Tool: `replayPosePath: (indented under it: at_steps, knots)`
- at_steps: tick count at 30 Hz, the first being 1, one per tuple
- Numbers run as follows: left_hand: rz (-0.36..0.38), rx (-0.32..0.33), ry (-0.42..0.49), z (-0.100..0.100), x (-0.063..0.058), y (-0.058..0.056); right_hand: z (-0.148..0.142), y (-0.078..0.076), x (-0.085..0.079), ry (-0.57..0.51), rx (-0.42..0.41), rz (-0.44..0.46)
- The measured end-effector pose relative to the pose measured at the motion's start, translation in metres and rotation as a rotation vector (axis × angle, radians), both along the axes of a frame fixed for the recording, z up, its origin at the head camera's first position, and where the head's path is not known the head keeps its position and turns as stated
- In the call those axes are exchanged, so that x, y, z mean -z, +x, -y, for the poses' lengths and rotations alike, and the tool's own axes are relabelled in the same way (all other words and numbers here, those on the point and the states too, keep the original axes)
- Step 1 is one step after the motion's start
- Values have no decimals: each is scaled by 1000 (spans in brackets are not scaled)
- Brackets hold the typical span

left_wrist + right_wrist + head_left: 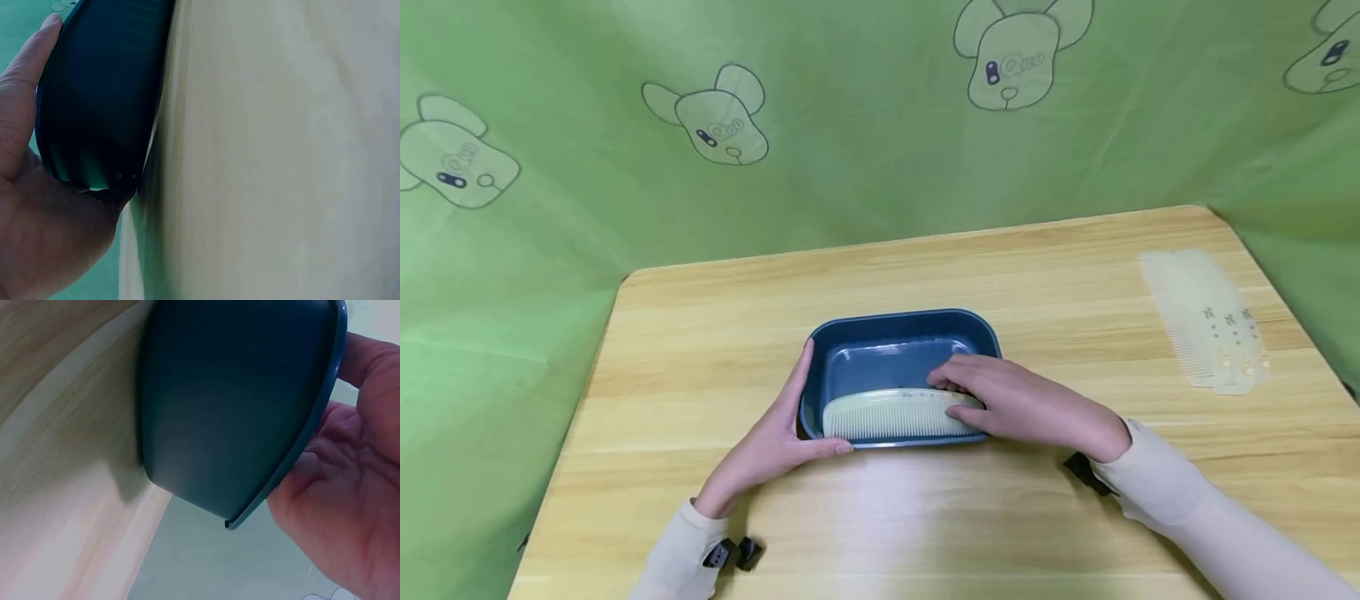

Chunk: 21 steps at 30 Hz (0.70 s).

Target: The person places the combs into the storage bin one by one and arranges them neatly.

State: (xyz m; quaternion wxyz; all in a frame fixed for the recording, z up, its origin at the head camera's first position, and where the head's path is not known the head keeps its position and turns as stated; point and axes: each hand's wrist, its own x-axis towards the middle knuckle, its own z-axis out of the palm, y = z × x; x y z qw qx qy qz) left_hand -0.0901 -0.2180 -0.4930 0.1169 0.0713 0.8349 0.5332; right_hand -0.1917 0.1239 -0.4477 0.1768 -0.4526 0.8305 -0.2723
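Yeah, the person's right grip [1018,406] lay over the right end of a blue tub [880,367], thumb and fingers pinching a pale comb [887,415] inside, along the near wall. Meanwhile the left grip [777,440] clasped the tub's left end on the counter [700,358], thumb along the near rim.

The tray [872,367] has room beyond the blocking comb [887,417].

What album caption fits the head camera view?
Left hand against the blue tray, right hand holding a pale comb inside it.
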Motion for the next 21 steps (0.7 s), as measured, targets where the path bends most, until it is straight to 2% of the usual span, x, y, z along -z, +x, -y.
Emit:
replayPosePath:
  at_steps: [8, 13, 16, 21]
  knots:
    - [1, -6, 7, 3, 1, 3, -1, -3, 4, -143, 59, 117]
    - [-4, -1, 6, 3, 0, 0, -3, -5, 6, -234, 83, 146]
    - [-6, 2, 7, 3, -1, 0, -5, -5, 6, -266, 104, 149]
    - [-4, 1, 5, 1, -1, -1, -11, -5, 5, -302, 166, 212]
